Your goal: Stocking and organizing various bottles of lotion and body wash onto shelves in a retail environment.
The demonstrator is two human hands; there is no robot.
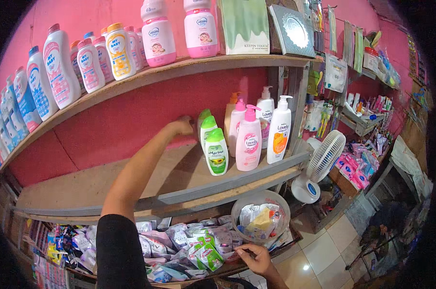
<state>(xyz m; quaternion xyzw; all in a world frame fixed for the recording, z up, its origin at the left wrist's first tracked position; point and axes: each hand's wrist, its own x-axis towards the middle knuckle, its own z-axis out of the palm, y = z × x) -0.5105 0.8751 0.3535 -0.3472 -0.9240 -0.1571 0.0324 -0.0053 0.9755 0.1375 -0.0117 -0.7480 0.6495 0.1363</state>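
Note:
My left hand (pixel 182 126) reaches to the back of the middle wooden shelf (pixel 106 180), its fingers curled beside the rearmost green-capped bottle (pixel 204 117). Whether the fingers touch that bottle is hidden. In front of it, a second green-capped bottle (pixel 208 127) and a Marina lotion bottle (pixel 217 153) form a row towards the shelf's front edge. To their right stand Lovely pump bottles, among them a pink one (pixel 248 144) and a white one (pixel 278 132). Low down, my right hand (pixel 256 258) hovers by the lower display's edge, fingers apart, with nothing seen in it.
Baby powder bottles (pixel 89 67) line the upper shelf (pixel 203 65). Below lie sachets (pixel 182 234) and a translucent tub of packets (pixel 236 220). A white fan (pixel 321 162) stands at the shelf's right end. Part of another person (pixel 382 229) shows at far right.

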